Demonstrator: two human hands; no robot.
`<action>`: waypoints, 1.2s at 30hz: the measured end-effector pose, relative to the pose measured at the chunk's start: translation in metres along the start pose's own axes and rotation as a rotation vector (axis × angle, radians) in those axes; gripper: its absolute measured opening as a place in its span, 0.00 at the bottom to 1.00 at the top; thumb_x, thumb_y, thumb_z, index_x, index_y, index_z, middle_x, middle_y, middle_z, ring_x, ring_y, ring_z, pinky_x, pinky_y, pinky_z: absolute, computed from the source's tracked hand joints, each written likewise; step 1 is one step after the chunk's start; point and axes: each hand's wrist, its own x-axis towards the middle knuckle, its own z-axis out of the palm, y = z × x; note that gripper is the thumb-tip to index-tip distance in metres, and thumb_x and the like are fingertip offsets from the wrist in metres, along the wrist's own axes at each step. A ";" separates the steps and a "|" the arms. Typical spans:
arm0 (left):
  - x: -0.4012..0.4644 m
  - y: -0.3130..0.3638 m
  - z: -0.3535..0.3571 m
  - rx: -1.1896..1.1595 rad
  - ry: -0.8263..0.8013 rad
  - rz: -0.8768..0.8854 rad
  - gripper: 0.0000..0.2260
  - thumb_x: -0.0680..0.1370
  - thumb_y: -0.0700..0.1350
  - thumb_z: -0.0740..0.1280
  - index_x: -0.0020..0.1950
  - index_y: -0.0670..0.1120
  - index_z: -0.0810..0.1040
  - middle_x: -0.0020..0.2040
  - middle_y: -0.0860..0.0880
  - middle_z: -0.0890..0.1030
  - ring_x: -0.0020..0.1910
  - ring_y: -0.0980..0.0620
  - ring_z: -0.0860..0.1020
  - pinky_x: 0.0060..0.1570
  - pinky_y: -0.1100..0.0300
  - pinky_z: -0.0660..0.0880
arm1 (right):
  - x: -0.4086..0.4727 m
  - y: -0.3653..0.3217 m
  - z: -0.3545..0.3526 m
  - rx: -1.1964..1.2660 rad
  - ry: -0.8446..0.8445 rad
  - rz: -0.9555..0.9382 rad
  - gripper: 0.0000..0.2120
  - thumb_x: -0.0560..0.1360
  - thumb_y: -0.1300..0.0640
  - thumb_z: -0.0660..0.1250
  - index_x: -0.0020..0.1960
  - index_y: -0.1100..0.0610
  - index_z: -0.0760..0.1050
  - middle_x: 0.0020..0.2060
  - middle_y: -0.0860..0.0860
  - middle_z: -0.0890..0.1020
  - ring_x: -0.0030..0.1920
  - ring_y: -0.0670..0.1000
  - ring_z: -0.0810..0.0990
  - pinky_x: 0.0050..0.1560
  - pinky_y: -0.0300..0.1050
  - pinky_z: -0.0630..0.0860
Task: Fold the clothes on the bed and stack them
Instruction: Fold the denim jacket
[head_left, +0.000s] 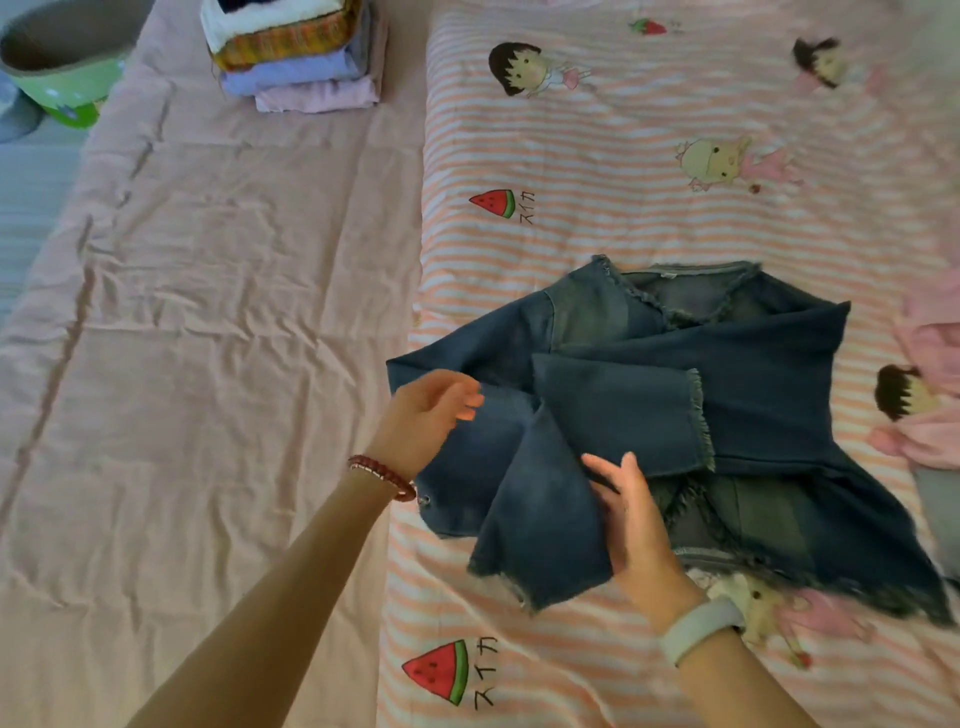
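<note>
The denim jacket (675, 395) lies on the striped cartoon quilt (675, 171) on the bed, both frayed sleeves brought across its front. The fold is partway done: sleeves are in, the body is not yet doubled. The left hand (431, 415) hovers over the left sleeve near the shoulder, fingers loosely spread and gripping nothing that I can see. The right hand (628, 514) lies flat against the sleeve cuff, fingers straight, seemingly pressing or smoothing it. The stack of folded clothes (296, 57) sits well apart at the bed's far side on the pink sheet (208, 312). Next, I judge, the sleeve needs settling flat, then the hem brought up to the collar before carrying it to the stack. Pink garments (930, 395) wait at the right edge.
</note>
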 end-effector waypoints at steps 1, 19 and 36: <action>0.006 -0.008 0.000 0.110 0.124 0.033 0.07 0.79 0.40 0.61 0.52 0.45 0.77 0.50 0.48 0.79 0.51 0.49 0.78 0.53 0.57 0.72 | 0.002 -0.004 -0.007 -0.051 0.030 0.002 0.20 0.78 0.39 0.51 0.57 0.50 0.73 0.50 0.50 0.80 0.50 0.51 0.78 0.46 0.48 0.72; 0.055 -0.018 0.011 0.850 0.132 0.454 0.06 0.77 0.42 0.65 0.46 0.44 0.81 0.44 0.45 0.78 0.49 0.42 0.75 0.65 0.45 0.58 | -0.001 0.012 -0.043 -1.096 0.186 -0.538 0.05 0.76 0.64 0.64 0.51 0.61 0.76 0.50 0.53 0.76 0.49 0.50 0.74 0.47 0.29 0.62; 0.071 0.084 0.265 0.833 0.047 0.294 0.23 0.80 0.53 0.55 0.74 0.55 0.56 0.76 0.49 0.54 0.75 0.45 0.50 0.69 0.38 0.44 | 0.020 -0.208 -0.251 -0.577 0.585 -0.404 0.08 0.77 0.64 0.57 0.43 0.62 0.74 0.42 0.56 0.75 0.44 0.53 0.70 0.41 0.44 0.64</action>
